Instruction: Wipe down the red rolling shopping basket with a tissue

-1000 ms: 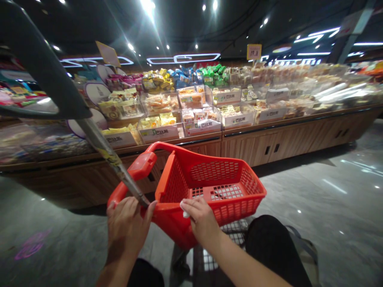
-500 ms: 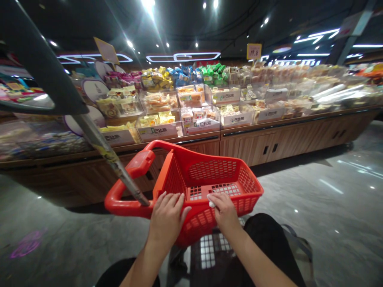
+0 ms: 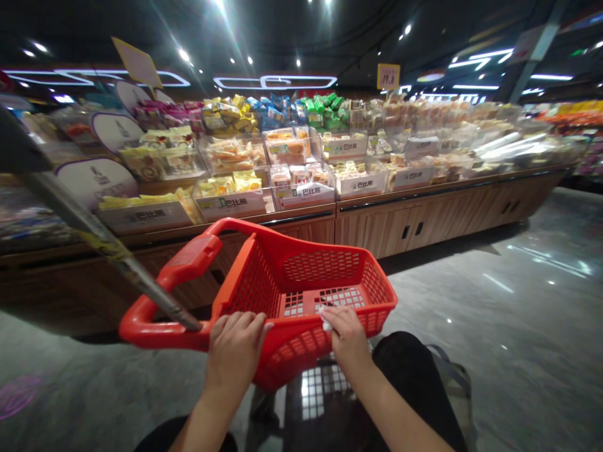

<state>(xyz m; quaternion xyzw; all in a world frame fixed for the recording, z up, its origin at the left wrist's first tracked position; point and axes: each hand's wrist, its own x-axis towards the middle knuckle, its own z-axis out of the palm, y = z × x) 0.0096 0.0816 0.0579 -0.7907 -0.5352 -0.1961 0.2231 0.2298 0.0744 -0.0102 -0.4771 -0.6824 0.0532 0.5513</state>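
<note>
A red plastic shopping cart [image 3: 301, 333] stands in front of me, its basket holding nothing that I can see. My left hand [image 3: 235, 345] rests on its near rim, close to the handle end, with the fingers curled over the edge. Farther along the same rim is my right hand [image 3: 347, 333], its fingers closed on a small crumpled white tissue [image 3: 326, 319] and touching the cart. A scuffed metal pole [image 3: 136, 271] with yellow tape slants down to the cart's handle frame.
Beyond the cart runs a wooden display counter [image 3: 377, 229] with clear bins of packaged baked goods [image 3: 294, 176]. Above them lie green packets [image 3: 326, 112]. A price sign [image 3: 389, 76] rises behind. My knee [image 3: 409, 383] is beside the cart over the grey floor [image 3: 490, 326].
Cart, pole and counter have shifted left in view. My left hand has moved left along with the cart, its fingers now more folded over the rim. My right hand still holds the tissue.
</note>
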